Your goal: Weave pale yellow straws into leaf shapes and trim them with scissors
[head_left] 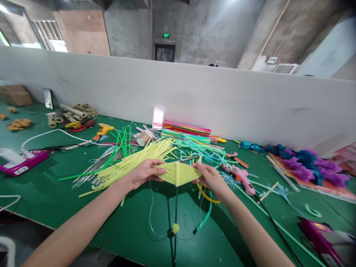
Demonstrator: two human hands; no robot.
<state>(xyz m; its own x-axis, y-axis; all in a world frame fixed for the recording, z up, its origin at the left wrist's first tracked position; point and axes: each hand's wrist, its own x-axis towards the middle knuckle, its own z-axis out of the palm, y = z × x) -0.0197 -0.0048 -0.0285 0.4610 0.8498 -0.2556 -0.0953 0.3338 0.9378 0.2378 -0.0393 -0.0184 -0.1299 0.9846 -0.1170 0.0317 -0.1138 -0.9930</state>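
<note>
A flat yellow piece made of pipe cleaners laid side by side [169, 173], with a raised rib down its middle, is held above the table between both hands. My left hand [146, 172] pinches its left end between thumb and fingers. At the right end, my right hand [210, 178] grips it the same way. Below the rib a thin dark rod runs toward me, with a small yellow fuzzy ball [175, 228] on it. Fine pale wire loops hang on both sides. Just behind my left hand lies a heap of loose yellow pipe cleaners [133, 159].
A pink glue gun [241, 178] lies right of my right hand. Further left are a yellow glue gun [105, 129], pliers [80, 125] and bamboo pieces [73, 110]. Purple and blue fuzzy pieces [308, 165] sit far right. A phone [158, 118] leans against the white partition [111, 85].
</note>
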